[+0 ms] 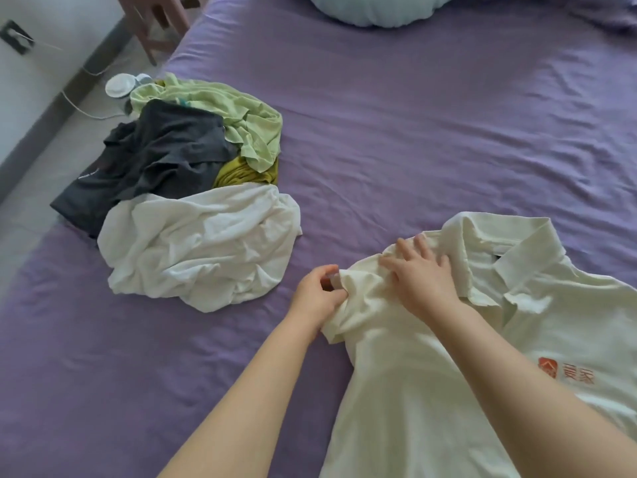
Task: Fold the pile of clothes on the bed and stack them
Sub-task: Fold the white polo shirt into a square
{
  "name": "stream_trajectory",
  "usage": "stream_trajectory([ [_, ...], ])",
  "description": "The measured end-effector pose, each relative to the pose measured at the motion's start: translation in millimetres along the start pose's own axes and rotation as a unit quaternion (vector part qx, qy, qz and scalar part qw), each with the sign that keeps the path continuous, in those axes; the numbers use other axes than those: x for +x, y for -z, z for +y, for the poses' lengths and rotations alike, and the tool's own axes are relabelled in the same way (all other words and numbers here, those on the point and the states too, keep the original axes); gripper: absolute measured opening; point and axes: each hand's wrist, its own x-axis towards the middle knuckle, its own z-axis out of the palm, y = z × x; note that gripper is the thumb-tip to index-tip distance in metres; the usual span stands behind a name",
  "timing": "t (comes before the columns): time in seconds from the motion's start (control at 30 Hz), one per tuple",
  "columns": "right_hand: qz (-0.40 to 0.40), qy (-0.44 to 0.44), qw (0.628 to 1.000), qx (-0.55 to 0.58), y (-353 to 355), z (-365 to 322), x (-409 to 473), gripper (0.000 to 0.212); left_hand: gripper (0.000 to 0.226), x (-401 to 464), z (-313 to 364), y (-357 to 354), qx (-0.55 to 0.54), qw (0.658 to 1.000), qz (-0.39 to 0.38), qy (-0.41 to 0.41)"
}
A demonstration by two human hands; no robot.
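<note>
Head view: your left hand (319, 293) pinches the sleeve edge of the cream polo shirt (431, 374), thumb and fingers curled round the bunched cloth. Your right hand (422, 272) lies just beside it on the shoulder of the same shirt, fingers spread and fairly straight, pressing the fabric flat without gripping. The shirt lies face up toward the near right corner of the bed (413, 115), collar (517, 246) pointing to the far side, with an orange logo (565, 370) on the chest near the right edge of the frame. Both forearms cross the lower part of the shirt and hide some of it. The unfolded pile sits along the left edge of the bed, apart from the shirt: a crumpled white garment (200, 246) nearest you, a dark grey garment (151, 160) behind it overhanging the bed edge, a light green garment (227, 112) farther back, and an olive-yellow garment (246, 172) wedged between them. Bare purple sheet separates pile and shirt. A pale blue pillow (382, 8) rests at the far edge. Off the bed, on the floor by the left side, stand a round white device (119, 86) with its cable (79, 105) and a wooden chair (155, 25).
</note>
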Motion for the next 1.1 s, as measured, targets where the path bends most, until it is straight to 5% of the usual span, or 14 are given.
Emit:
stream_trajectory([
  [0.07,0.117,0.012,0.992,0.032,0.1,-8.2,-4.0,0.031,0.055,-2.6,3.5,0.9,-0.100,0.992,-0.061,0.042],
  [0.13,0.237,0.044,0.954,0.180,-1.5,-17.3,-11.6,0.018,0.045,-4.0,6.4,2.3,-0.165,0.977,-0.112,0.068],
  [0.23,0.149,0.045,0.894,0.420,3.9,-26.1,-28.6,0.010,0.029,-6.8,11.5,2.6,-0.244,0.958,-0.143,0.053],
  [0.33,0.106,0.027,0.900,0.421,1.7,-23.7,-40.9,0.020,0.028,-9.7,14.8,-1.1,-0.249,0.955,-0.152,0.045],
  [0.43,0.100,0.010,0.886,0.452,3.5,-12.8,-47.3,0.021,0.021,-10.3,14.3,-7.3,-0.126,0.988,-0.084,-0.013],
  [0.5,0.077,0.017,0.845,0.529,9.2,-4.0,-50.6,0.020,0.017,-9.5,12.2,-7.2,-0.010,0.997,-0.039,-0.065],
  [0.6,0.053,0.006,0.762,0.646,19.8,5.2,-53.4,0.019,0.038,-11.0,7.6,-5.4,0.079,0.991,-0.102,-0.028],
  [0.67,0.051,0.002,0.744,0.666,24.2,8.5,-53.5,0.020,0.042,-13.3,3.1,-5.3,0.112,0.986,-0.122,-0.005],
  [0.83,0.053,-0.020,0.735,0.676,28.2,5.3,-52.5,0.019,0.012,-25.3,-3.1,1.1,-0.071,0.991,-0.111,0.011],
  [1.1,0.025,-0.016,0.828,0.560,34.2,-24.5,-46.0,0.023,0.040,-41.1,-6.6,37.1,-0.339,0.917,-0.202,0.063],
])
